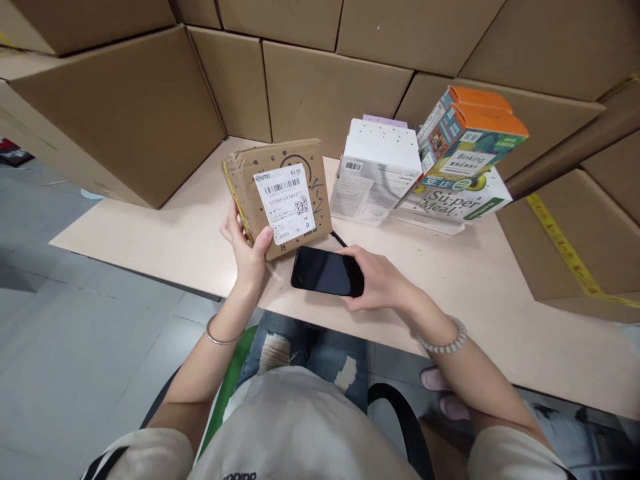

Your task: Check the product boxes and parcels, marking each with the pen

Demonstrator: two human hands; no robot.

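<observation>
My left hand grips a small brown cardboard package by its lower left edge, with the thumb on the front. The package is tilted up over the table, and a white shipping label with a barcode and a QR code faces me. In my right hand is a black smartphone, held by its right end with the dark screen facing up. The phone is just below the package's lower edge, near the front of the table. Part of a thin black item shows behind the phone.
White boxes and colourful boxes with orange tops stand at the back right of the pale table. Large cardboard boxes form a wall behind. More stand left and right, the right one with yellow tape.
</observation>
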